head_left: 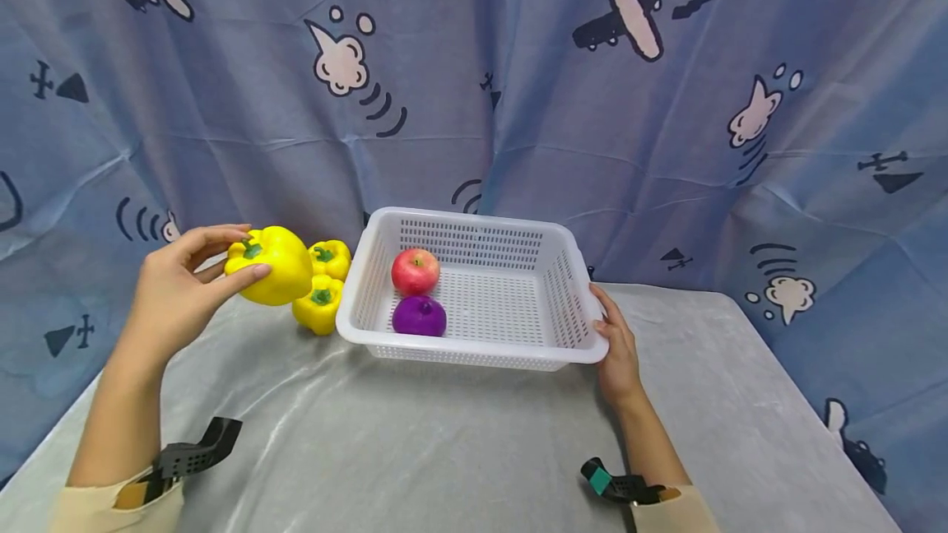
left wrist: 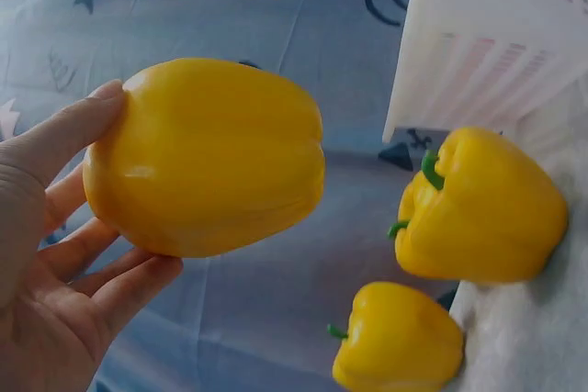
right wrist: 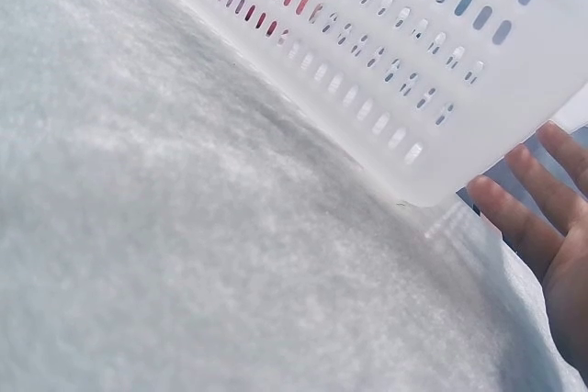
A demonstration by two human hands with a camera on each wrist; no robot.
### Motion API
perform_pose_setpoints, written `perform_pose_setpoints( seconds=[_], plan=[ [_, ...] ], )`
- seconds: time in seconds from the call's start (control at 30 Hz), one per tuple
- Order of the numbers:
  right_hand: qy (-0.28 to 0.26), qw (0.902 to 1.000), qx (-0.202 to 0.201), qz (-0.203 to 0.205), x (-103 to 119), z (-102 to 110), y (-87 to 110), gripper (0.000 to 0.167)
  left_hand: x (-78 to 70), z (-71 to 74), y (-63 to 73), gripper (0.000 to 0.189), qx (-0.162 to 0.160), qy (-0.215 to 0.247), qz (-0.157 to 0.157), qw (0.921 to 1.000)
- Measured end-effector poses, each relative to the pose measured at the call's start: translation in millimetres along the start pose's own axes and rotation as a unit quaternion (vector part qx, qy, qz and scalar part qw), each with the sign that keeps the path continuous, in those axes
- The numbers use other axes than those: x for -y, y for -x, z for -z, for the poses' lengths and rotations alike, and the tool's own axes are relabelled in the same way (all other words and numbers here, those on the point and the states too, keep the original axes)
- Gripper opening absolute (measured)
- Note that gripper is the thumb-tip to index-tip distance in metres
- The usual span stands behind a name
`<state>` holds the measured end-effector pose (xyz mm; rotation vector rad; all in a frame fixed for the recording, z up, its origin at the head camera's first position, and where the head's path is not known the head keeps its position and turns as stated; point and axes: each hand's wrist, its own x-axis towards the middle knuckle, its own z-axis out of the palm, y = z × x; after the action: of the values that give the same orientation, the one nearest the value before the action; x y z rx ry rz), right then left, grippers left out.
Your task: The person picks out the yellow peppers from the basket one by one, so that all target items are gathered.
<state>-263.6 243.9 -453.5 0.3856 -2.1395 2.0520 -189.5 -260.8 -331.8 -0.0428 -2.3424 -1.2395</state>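
My left hand [head_left: 178, 286] holds a yellow bell pepper [head_left: 280, 268] up off the table, thumb on one side and fingers on the other. Its green stem points toward the palm in the head view. Two more yellow bell peppers, one behind [head_left: 331, 257] and one in front [head_left: 318, 305], rest beside the left end of a white plastic basket [head_left: 474, 352]. At the basket's right end, my right hand [head_left: 619, 352] grips the rim, with fingers against the outer wall [right wrist: 514, 71]. Inside, on the left, lie a red apple [head_left: 415, 271] and a purple round vegetable [head_left: 419, 317], perhaps an onion.
A grey-white cloth [head_left: 444, 451] covers the table. Behind it hangs a blue curtain [head_left: 459, 64] printed with planes and clouds. Dark straps with brackets sit on both wrists, over beige sleeves [head_left: 118, 508].
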Motion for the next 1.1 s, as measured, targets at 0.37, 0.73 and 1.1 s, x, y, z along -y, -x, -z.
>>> perform_pose_setpoints(
  seconds=[0.37, 0.73, 1.1],
  plan=[
    [0.0, 1.0, 0.001, 0.001, 0.9, -0.2, 0.9, 0.056, 23.1, 6.7, -3.6, 0.051, 0.012, -0.07, 0.044, 0.9965],
    [0.0, 1.0, -0.001, -0.006, 1.3, -0.2, 0.1, 0.057, 40.3, 2.3, -6.0, 0.054, 0.047, -0.085, 0.071, 0.9928],
    [0.004, 0.9999, -0.004, -0.013, 1.1, 0.1, 0.2, 0.058, 57.8, -4.9, -6.2, 0.053, 0.068, -0.096, 0.075, 0.9902]
  ],
)
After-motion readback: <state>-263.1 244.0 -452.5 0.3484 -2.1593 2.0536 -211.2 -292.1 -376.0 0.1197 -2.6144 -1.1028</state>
